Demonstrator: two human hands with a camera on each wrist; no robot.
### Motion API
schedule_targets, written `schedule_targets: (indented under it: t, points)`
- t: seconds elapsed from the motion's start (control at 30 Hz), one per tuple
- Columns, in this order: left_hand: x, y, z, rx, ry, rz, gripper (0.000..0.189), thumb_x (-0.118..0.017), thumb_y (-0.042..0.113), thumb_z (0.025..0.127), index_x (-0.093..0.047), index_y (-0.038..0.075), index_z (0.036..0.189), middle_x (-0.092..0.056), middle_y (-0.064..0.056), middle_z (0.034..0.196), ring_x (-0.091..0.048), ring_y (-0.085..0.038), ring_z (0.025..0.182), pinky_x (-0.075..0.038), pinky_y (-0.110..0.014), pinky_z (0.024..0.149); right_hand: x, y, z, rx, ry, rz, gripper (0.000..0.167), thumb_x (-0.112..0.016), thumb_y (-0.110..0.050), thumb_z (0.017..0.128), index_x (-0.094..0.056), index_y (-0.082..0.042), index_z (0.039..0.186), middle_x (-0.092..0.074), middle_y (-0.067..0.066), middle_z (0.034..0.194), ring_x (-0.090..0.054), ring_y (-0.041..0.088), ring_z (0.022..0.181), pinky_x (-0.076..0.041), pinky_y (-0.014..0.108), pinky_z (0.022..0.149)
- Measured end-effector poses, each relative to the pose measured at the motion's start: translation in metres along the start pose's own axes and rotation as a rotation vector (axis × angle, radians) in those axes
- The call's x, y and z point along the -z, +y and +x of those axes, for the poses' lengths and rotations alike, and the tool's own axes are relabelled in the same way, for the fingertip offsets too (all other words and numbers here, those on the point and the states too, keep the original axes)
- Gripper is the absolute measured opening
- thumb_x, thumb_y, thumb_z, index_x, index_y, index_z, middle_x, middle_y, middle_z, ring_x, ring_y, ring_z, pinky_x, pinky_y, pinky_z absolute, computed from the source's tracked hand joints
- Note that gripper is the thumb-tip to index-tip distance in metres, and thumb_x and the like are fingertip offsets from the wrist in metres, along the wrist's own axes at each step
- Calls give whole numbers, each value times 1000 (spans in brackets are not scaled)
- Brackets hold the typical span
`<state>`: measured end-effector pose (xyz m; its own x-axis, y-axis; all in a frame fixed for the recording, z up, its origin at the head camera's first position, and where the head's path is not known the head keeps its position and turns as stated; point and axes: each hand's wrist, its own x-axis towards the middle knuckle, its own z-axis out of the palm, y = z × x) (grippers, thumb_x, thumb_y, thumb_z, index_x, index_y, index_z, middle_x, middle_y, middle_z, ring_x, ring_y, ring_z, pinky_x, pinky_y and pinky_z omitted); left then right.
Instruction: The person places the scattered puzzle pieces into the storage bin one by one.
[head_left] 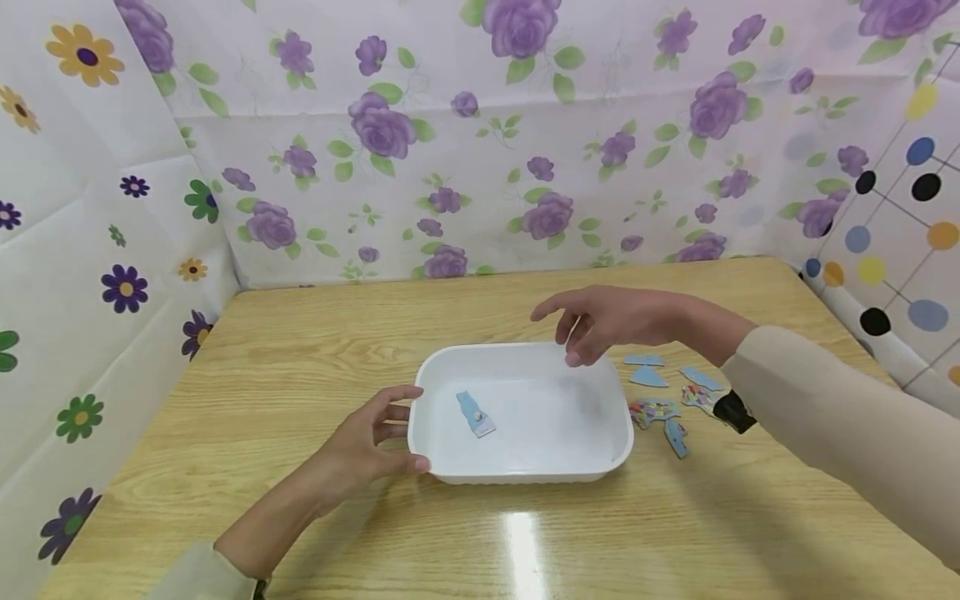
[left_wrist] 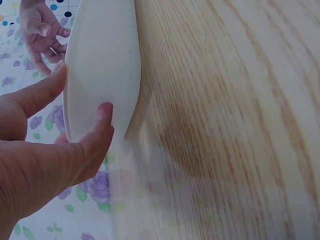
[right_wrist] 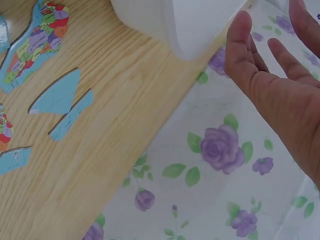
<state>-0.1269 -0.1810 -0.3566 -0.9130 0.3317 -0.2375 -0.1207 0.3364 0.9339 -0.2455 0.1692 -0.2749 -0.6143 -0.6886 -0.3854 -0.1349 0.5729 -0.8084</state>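
A white plastic tray (head_left: 525,478) sits on the table, and my left hand (head_left: 367,442) holds its left end. In the left wrist view, fingertips (left_wrist: 105,111) of that hand lie against the tray's outer wall (left_wrist: 107,55). Inside the tray lies one light-blue puzzle piece (head_left: 476,414). My right hand (head_left: 611,319) hovers over the tray's far right corner, fingers loosely spread and holding nothing. To the right of the tray are several flat puzzle pieces, among them a blue wedge (right_wrist: 60,95), a thin blue strip (right_wrist: 72,116) and a map-like multicoloured one (head_left: 655,410).
The wooden table (head_left: 315,350) extends around the tray. A floral cloth (head_left: 450,150) hangs behind it, with patterned sheets (head_left: 67,250) at the left and a dotted one (head_left: 900,250) at the right. A dark band (head_left: 733,412) on the right wrist partly covers one puzzle piece.
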Motion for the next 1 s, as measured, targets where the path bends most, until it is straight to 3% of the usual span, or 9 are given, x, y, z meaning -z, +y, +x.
schedule_targets:
  t: [0.37, 1.0]
  points:
    - [0, 0, -1, 2, 3, -1, 88, -85, 15, 72, -36, 16, 145, -46, -17, 136, -49, -35, 125, -52, -43, 92, 7, 14, -12, 7, 16, 7, 77, -77, -15, 82, -35, -18, 147, -45, 22, 132, -48, 37, 121, -51, 39, 89]
    - [0, 1, -2, -12, -8, 0, 88, -85, 16, 73, -35, 15, 145, -44, -19, 137, -48, -37, 125, -51, -44, 93, 19, 43, -44, 26, 70, -59, 76, -75, -24, 85, -34, -15, 148, -49, 18, 129, -51, 32, 118, -50, 41, 89]
